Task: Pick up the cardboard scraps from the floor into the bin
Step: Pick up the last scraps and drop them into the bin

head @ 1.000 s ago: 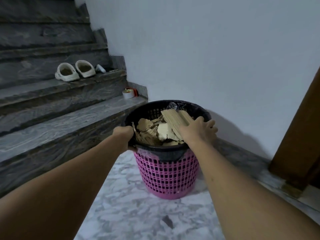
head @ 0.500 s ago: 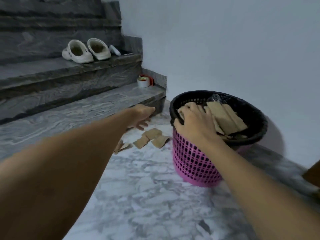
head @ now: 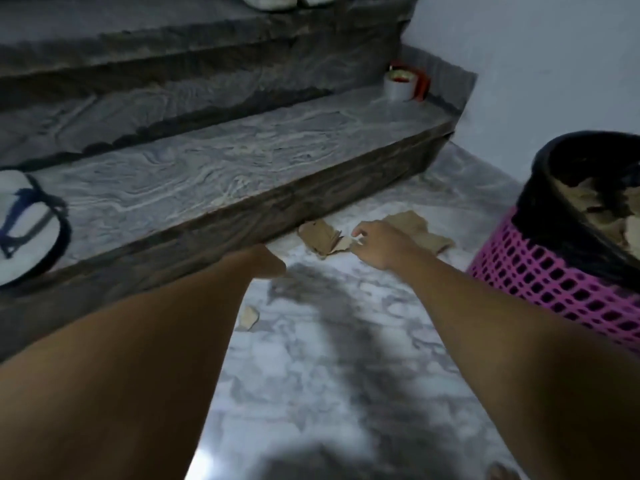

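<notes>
down low, right hand reaches over cardboard scraps beside bin.

Open marble floor gives clear access toward the cardboard scraps, bounded by the stair riser behind and the bin on the right.

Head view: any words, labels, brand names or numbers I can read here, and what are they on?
None can be read.
Tape roll on the lower step: no print visible; blurred.
Sandal at the left edge: blue straps only, no readable mark.
Bin: plain pink mesh with a black liner, no label.
Cardboard scraps on the floor by the right hand: no print shows.
</notes>
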Tool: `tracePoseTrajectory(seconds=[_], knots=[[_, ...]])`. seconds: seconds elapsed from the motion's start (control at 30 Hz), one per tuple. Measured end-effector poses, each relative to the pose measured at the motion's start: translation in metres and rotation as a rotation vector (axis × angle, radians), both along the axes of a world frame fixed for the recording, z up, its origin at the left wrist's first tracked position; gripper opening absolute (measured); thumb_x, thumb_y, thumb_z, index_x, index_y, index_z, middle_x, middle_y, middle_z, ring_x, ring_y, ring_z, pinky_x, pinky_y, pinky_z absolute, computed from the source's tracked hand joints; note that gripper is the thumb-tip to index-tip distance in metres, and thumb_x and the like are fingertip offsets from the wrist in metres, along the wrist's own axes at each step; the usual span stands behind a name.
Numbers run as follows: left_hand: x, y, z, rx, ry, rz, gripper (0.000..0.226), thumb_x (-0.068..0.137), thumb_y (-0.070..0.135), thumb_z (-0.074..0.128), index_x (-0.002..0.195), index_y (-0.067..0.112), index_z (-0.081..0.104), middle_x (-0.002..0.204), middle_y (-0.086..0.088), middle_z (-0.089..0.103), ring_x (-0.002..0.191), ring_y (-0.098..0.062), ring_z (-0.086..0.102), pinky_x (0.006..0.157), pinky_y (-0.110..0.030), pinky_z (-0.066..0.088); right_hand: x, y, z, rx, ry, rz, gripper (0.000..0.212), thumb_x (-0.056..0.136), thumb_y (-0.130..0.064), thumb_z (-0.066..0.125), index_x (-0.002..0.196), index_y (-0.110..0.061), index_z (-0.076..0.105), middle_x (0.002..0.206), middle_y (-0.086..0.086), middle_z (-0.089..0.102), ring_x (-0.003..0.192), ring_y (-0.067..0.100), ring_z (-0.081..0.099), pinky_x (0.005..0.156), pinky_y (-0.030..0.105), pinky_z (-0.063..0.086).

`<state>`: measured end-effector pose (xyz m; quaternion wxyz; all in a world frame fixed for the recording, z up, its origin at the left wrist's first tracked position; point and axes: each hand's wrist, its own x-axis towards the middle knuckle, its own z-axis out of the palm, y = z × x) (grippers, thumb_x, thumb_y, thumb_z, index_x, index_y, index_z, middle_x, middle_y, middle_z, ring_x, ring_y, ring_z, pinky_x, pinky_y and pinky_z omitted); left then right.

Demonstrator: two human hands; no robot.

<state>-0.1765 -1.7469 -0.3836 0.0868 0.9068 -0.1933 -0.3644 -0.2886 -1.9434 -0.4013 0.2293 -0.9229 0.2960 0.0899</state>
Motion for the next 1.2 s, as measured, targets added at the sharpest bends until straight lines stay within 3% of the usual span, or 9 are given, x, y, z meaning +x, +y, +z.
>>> tracePoseTrajectory(seconds=[0.07, 0.13, 0.2, 0.37, 0.53, 0.7, 0.93, 1.07, 1.2], knots=[[-0.005, 0.01, -0.039, 0.074, -0.005, 0.077, 0.042, 0.095, 0.037, 0.053, 0.118, 0.002, 0.05, 0.111, -0.016, 0.056, 0.087, -0.027, 0.06, 0.061, -0.022, 0.05, 0.018, 0.0, -0.031, 0.002, 0.019, -0.007, 0.045, 0.091, -0.047, 0.058, 0.132, -0.028, 0.053, 0.122, 0.006, 0.056, 0.107, 0.029, 0.059, 0.088, 0.041, 0.052], [-0.014, 0.018, -0.083, 0.129, -0.043, 0.13, 0.06, 0.092, 0.038, 0.053, 0.14, 0.007, 0.034, 0.133, -0.017, 0.047, 0.112, -0.033, 0.054, 0.082, -0.032, 0.05, 0.034, -0.001, -0.059, -0.045, 0.086, 0.03, 0.062, 0.091, -0.054, 0.057, 0.143, -0.025, 0.042, 0.139, 0.01, 0.041, 0.126, 0.034, 0.045, 0.102, 0.047, 0.043], [-0.023, 0.024, -0.123, 0.177, -0.162, 0.079, 0.06, 0.092, 0.035, 0.048, 0.142, 0.008, 0.031, 0.137, -0.016, 0.038, 0.122, -0.036, 0.044, 0.095, -0.042, 0.046, 0.048, -0.004, -0.076, -0.078, 0.135, 0.063, 0.076, 0.091, -0.059, 0.055, 0.151, -0.022, 0.029, 0.151, 0.012, 0.025, 0.138, 0.036, 0.029, 0.111, 0.046, 0.033], [-0.045, 0.034, -0.152, 0.17, -0.412, -0.098, 0.042, 0.098, 0.01, 0.036, 0.139, 0.003, 0.025, 0.131, -0.013, 0.033, 0.117, -0.027, 0.045, 0.091, -0.03, 0.047, 0.088, -0.011, -0.094, -0.118, 0.158, 0.145, 0.094, 0.087, -0.065, 0.057, 0.157, -0.026, 0.007, 0.164, 0.011, -0.008, 0.15, 0.035, -0.008, 0.116, 0.054, 0.018], [-0.034, 0.038, -0.158, 0.021, -0.327, 0.072, 0.032, 0.097, 0.005, 0.039, 0.128, 0.006, 0.035, 0.126, -0.014, 0.039, 0.11, -0.029, 0.049, 0.086, -0.034, 0.045, 0.115, -0.014, -0.115, -0.105, 0.241, 0.206, 0.095, 0.085, -0.069, 0.054, 0.157, -0.031, 0.004, 0.162, 0.017, 0.0, 0.147, 0.041, 0.008, 0.116, 0.054, 0.021], [-0.011, 0.035, -0.16, -0.123, -0.241, 0.097, 0.027, 0.095, 0.009, 0.046, 0.119, -0.002, 0.041, 0.118, -0.02, 0.048, 0.104, -0.034, 0.053, 0.087, -0.041, 0.046, 0.121, -0.001, -0.13, -0.228, 0.037, 0.112, 0.059, 0.088, -0.046, 0.059, 0.138, -0.021, 0.039, 0.137, 0.02, 0.042, 0.122, 0.038, 0.04, 0.097, 0.045, 0.037], [0.007, -0.002, -0.144, -0.249, -0.208, 0.152, 0.025, 0.093, 0.028, 0.056, 0.086, 0.008, 0.042, 0.097, -0.021, 0.061, 0.085, -0.031, 0.055, 0.066, -0.031, 0.035, 0.09, -0.002, -0.126, -0.08, -0.112, 0.024, 0.054, 0.092, -0.018, 0.058, 0.138, -0.015, 0.03, 0.124, 0.017, 0.057, 0.109, 0.038, 0.058, 0.076, 0.039, 0.043], [0.006, -0.055, -0.136, -0.32, -0.224, 0.1, 0.026, 0.089, 0.027, 0.06, 0.094, 0.007, 0.046, 0.102, -0.018, 0.059, 0.096, -0.033, 0.057, 0.069, -0.031, 0.038, 0.064, -0.032, -0.093, -0.083, -0.262, -0.27, 0.058, 0.093, -0.031, 0.059, 0.14, -0.014, 0.03, 0.12, 0.012, 0.059, 0.104, 0.039, 0.059, 0.072, 0.04, 0.043], [-0.002, -0.126, -0.137, -0.381, -0.235, -0.043, 0.051, 0.089, 0.035, 0.06, 0.129, 0.007, 0.045, 0.129, -0.017, 0.047, 0.114, -0.034, 0.053, 0.092, -0.04, 0.047, 0.035, -0.08, -0.078, -0.104, -0.282, -0.581, 0.057, 0.09, -0.037, 0.064, 0.137, -0.013, 0.044, 0.127, 0.011, 0.058, 0.116, 0.034, 0.057, 0.084, 0.036, 0.045]])
